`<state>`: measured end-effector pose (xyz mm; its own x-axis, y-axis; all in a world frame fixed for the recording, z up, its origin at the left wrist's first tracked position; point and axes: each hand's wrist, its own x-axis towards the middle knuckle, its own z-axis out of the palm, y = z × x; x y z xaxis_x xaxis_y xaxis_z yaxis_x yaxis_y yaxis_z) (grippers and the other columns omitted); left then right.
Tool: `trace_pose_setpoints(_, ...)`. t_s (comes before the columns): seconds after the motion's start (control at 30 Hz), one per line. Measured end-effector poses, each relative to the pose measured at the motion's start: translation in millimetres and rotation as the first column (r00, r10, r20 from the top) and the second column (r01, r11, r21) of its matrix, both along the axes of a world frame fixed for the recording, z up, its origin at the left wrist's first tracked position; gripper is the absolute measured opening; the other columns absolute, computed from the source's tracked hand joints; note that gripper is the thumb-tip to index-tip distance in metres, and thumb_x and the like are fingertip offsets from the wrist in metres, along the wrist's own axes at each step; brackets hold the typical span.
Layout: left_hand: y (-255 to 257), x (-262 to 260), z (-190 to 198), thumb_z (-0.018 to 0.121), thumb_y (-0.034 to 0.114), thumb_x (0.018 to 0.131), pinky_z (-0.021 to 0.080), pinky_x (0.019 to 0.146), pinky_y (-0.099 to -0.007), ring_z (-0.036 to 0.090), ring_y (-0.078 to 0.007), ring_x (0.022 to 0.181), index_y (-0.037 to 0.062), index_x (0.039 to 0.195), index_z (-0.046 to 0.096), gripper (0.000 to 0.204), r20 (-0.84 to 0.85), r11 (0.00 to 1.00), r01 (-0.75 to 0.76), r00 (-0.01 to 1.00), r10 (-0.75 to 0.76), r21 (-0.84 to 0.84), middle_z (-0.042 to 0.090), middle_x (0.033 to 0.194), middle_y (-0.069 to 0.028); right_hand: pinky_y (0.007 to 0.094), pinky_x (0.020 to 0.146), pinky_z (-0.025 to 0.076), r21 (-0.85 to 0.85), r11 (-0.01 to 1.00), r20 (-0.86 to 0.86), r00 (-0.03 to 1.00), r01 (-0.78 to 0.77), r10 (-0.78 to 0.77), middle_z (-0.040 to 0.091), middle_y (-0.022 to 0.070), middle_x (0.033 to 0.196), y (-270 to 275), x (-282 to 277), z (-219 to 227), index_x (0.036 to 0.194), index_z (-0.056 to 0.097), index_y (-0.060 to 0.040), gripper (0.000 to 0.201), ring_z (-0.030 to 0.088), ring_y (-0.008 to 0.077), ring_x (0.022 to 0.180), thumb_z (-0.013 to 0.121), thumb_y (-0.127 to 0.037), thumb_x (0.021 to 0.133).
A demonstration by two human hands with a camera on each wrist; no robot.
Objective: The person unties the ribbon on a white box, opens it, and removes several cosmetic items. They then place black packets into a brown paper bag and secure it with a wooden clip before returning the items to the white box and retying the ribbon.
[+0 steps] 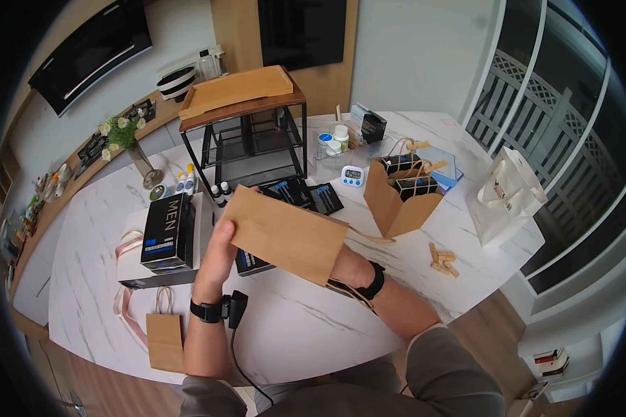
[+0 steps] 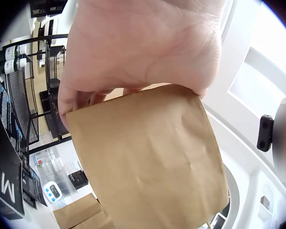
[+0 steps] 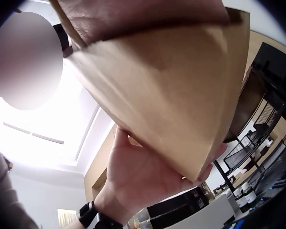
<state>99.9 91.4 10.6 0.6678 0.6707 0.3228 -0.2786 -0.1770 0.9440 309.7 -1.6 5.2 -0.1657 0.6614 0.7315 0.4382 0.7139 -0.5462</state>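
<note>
A brown kraft paper bag (image 1: 285, 233) is held tipped on its side above the table, its mouth and rope handles toward the right. My left hand (image 1: 219, 251) grips its bottom end, thumb on the near side and fingers behind. My right hand (image 1: 352, 267) reaches into the mouth up to the wrist, so its fingers are hidden by the paper. In the right wrist view, the left hand (image 3: 143, 174) cups the bag's bottom from outside. Beneath the bag lie flat black packets (image 1: 325, 199) and a black box (image 1: 250, 263).
A filled paper bag (image 1: 400, 208) with clothespins on its handles stands right of centre, near loose clothespins (image 1: 444, 260). Behind are a black rack (image 1: 257, 149) and a white timer (image 1: 352, 176). At left sit a black MEN box (image 1: 168, 233) and a small paper bag (image 1: 165, 342).
</note>
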Motion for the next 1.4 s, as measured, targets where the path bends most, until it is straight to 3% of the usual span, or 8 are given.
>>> trace_pose_setpoints(0.27,22.0,-23.9,5.8,0.036,0.062,0.108,0.036,0.121,-0.0416,0.047,-0.0260,0.147,0.0065,0.158,0.044,0.075,0.206,0.957,-0.250,0.939,0.277,-0.146,0.052,0.159,-0.0085,0.0307,0.085,0.057,-0.174,0.984,-0.309,0.951,-0.043,-0.013,0.077,0.0149,0.098,-6.9,13.4,30.4,0.119,0.068,0.0063,0.020,0.075,0.0206,0.091,0.062,-0.004,0.102)
trace_pose_setpoints(0.47,28.5,-30.2,11.3,0.035,0.068,0.106,0.035,0.119,-0.0505,0.047,-0.0247,0.146,0.0171,0.158,0.046,0.073,0.278,0.911,-0.291,0.886,0.373,-0.293,0.051,0.158,-0.0053,0.0265,0.076,0.058,-0.098,0.994,-0.540,0.837,0.038,-0.085,0.076,0.0135,0.108,-6.3,27.0,32.6,0.125,0.068,0.0045,0.026,0.070,0.0136,0.081,0.053,0.004,0.104)
trace_pose_setpoints(0.57,22.4,-22.3,14.2,0.036,0.071,0.105,0.033,0.119,-0.0530,0.042,-0.0253,0.149,0.0183,0.159,0.043,0.076,0.313,0.879,-0.341,0.839,0.444,-0.332,0.047,0.162,-0.0050,0.0258,0.068,0.058,0.048,0.995,-0.184,0.980,0.086,-0.076,0.072,0.0172,0.128,-6.8,23.5,35.7,0.133,0.067,0.0006,0.054,0.070,0.0161,0.075,0.054,0.018,0.083)
trace_pose_setpoints(0.93,3.1,-14.4,27.8,0.037,0.070,0.105,0.041,0.114,-0.0483,0.051,-0.0259,0.143,0.0136,0.157,0.046,0.077,0.342,0.924,0.002,0.929,0.139,-0.382,0.054,0.156,-0.0070,0.0427,0.087,0.058,0.203,0.903,0.189,0.890,0.377,-0.414,0.071,0.0165,0.123,-25.5,12.6,45.7,0.101,0.075,-0.0006,0.018,0.072,0.0355,0.099,0.078,-0.014,0.090)
trace_pose_setpoints(1.0,-1.1,-14.8,32.4,0.040,0.063,0.108,0.041,0.114,-0.0449,0.051,-0.0232,0.141,0.0130,0.157,0.045,0.070,0.105,0.927,-0.225,0.958,0.266,-0.300,0.055,0.153,-0.0071,0.0416,0.085,0.058,0.204,0.923,0.263,0.889,0.327,-0.374,0.074,0.0148,0.111,-37.6,15.9,48.0,0.096,0.074,-0.0011,0.014,0.071,0.0343,0.096,0.076,-0.013,0.090)
trace_pose_setpoints(1.17,-32.7,-20.5,58.8,0.073,0.020,0.095,0.034,0.120,-0.0401,0.051,-0.0257,0.143,0.0051,0.154,0.049,0.066,0.149,0.796,-0.508,0.860,0.488,0.328,0.058,0.151,-0.0123,0.0416,0.077,0.057,0.146,0.929,0.520,0.772,0.340,-0.364,0.072,0.0112,0.094,-94.2,21.8,73.2,0.091,0.073,-0.0025,0.013,0.069,0.0329,0.086,0.074,-0.016,0.091)
trace_pose_setpoints(1.27,-65.6,-31.1,82.6,0.083,0.019,0.080,0.039,0.120,-0.0436,0.055,-0.0311,0.138,0.0029,0.140,0.063,0.065,0.008,0.794,-0.120,0.990,0.144,0.596,0.063,0.143,-0.0149,0.0421,0.074,0.055,0.071,0.948,0.690,0.671,0.309,-0.270,0.070,0.0103,0.088,-120.7,25.8,71.7,0.089,0.071,-0.0029,0.016,0.067,0.0319,0.082,0.073,-0.018,0.094)
trace_pose_setpoints(1.4,-101.3,-27.6,82.6,0.090,0.021,0.072,0.044,0.116,-0.0469,0.054,-0.0381,0.136,-0.0003,0.126,0.070,0.061,-0.417,0.560,0.319,0.908,0.052,0.765,0.067,0.135,-0.0183,0.0410,0.077,0.057,-0.115,0.940,0.807,0.582,0.320,-0.099,0.069,0.0104,0.085,-145.2,20.9,59.9,0.080,0.067,-0.0061,0.025,0.070,0.0312,0.084,0.069,-0.025,0.096)
